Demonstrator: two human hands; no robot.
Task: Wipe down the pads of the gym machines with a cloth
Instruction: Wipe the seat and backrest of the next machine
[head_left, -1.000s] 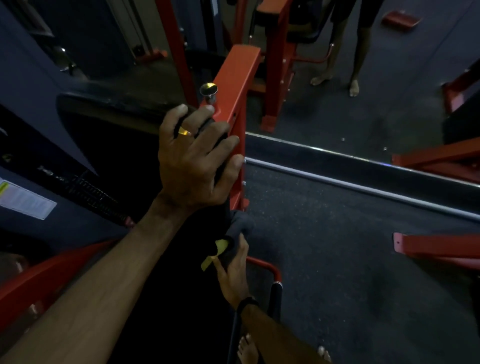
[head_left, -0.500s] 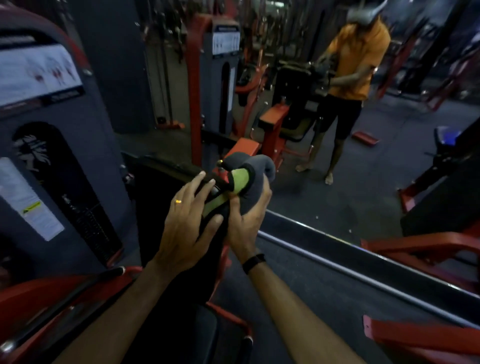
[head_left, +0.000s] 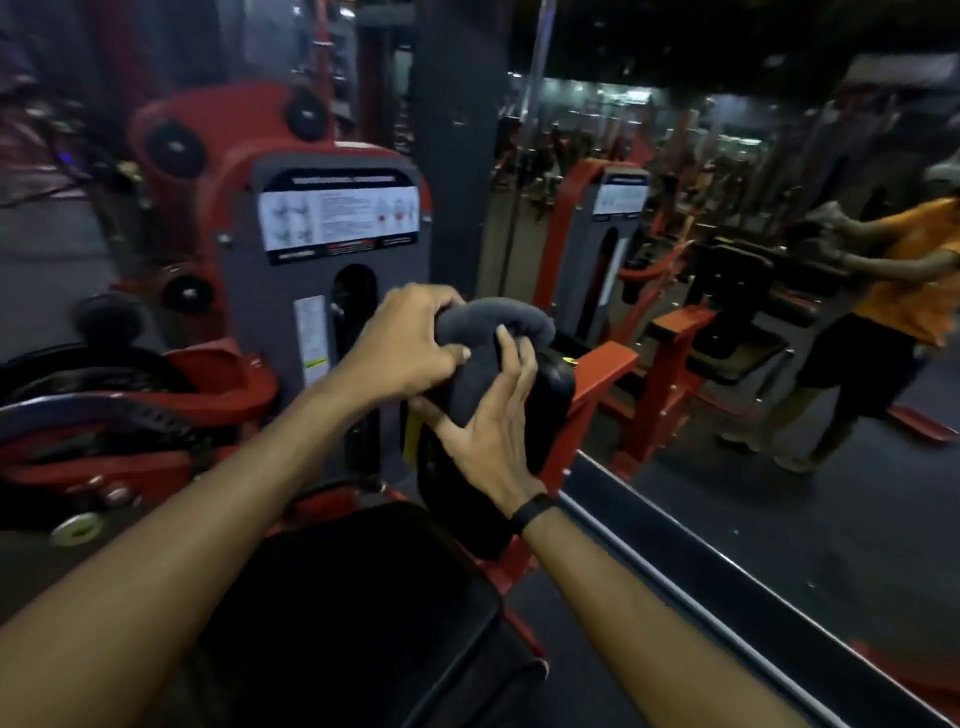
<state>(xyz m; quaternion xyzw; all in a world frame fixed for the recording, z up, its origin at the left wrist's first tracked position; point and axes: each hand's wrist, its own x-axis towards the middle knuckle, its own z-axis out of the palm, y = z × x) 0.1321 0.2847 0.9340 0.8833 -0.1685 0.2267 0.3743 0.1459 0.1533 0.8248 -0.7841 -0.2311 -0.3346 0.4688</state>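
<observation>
A grey cloth (head_left: 483, 338) is bunched over the top of the machine's upright black back pad (head_left: 540, 415). My left hand (head_left: 410, 343) grips the cloth's left side from above. My right hand (head_left: 488, 431), with a black band on its wrist, holds the cloth's lower right part against the pad, fingers spread over it. The black seat pad (head_left: 363, 597) lies below, between my forearms. The back pad's upper left part is hidden by the cloth and my hands.
The machine's grey and red weight tower (head_left: 332, 270) with an instruction label stands just behind my hands. Red frame arms (head_left: 130, 415) sit at the left. A wall mirror (head_left: 753, 312) at the right reflects the machines and a person in an orange shirt. A metal rail (head_left: 675, 587) runs along the mirror's foot.
My view has lifted from the floor to the weight tower. My right hand brought the cloth up from low beside the pad to its top, and my left hand took hold of the cloth.
</observation>
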